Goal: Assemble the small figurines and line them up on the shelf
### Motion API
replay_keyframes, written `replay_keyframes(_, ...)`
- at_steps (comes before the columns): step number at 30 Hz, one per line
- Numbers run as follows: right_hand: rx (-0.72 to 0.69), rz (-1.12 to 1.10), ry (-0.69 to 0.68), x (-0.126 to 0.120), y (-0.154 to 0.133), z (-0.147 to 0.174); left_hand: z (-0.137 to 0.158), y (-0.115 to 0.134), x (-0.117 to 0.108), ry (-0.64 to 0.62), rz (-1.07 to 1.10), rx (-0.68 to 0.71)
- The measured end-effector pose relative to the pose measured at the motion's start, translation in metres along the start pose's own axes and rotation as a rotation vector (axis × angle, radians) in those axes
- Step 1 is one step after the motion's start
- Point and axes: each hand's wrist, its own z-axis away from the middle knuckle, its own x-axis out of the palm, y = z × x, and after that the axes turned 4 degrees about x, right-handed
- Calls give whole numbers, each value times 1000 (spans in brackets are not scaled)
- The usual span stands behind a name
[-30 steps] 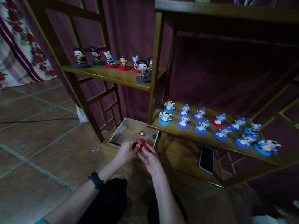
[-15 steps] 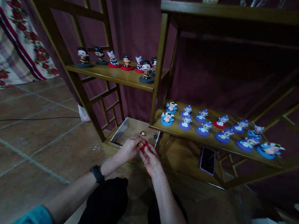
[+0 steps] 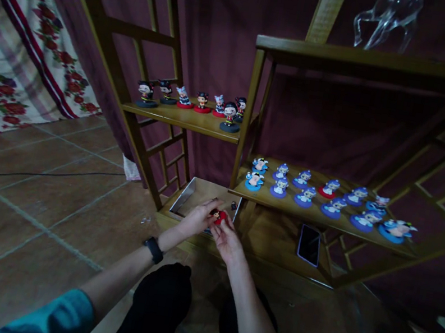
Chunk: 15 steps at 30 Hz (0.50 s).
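Between both hands is a small figurine (image 3: pixel 218 217) with a dark head and a red round base. My left hand (image 3: pixel 199 216) closes on its head side, and my right hand (image 3: pixel 226 239) grips the red base. Both hands are over the front edge of a shallow white-walled box (image 3: pixel 188 195) with a tan inside. Inside the box, near its right wall, lies a small dark figure (image 3: pixel 234 206). My left fingers hide part of the box's inside.
The box stands on the low board of a wooden shelf unit (image 3: pixel 252 195). Figurines on dark and red bases line the upper left shelf (image 3: pixel 179 119). Several blue- and purple-based figurines (image 3: pixel 278 187) stand on the right shelf. A phone (image 3: pixel 309 245) lies below. A clear glass animal (image 3: pixel 390 18) tops the unit.
The view has tilted up slightly and shifted, so the shelves sit lower in the picture. Both hands still hold the figurine; my left hand now covers the light-faced piece seen earlier in the box.
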Motion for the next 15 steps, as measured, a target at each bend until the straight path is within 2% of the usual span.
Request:
replay_keyframes(4, -5, 4, 1, 2, 2, 5, 14, -12, 11, 233, 384, -281)
replay_keyframes(7, -10, 17, 27, 1, 4, 5, 24, -21, 18, 287, 620, -435)
replay_keyframes(9, -21, 34, 28, 0, 5, 5, 28, -24, 21, 283, 685, -459)
replay_keyframes(15, -1, 64, -15, 2, 8, 5, 24, -24, 19, 234, 692, -475)
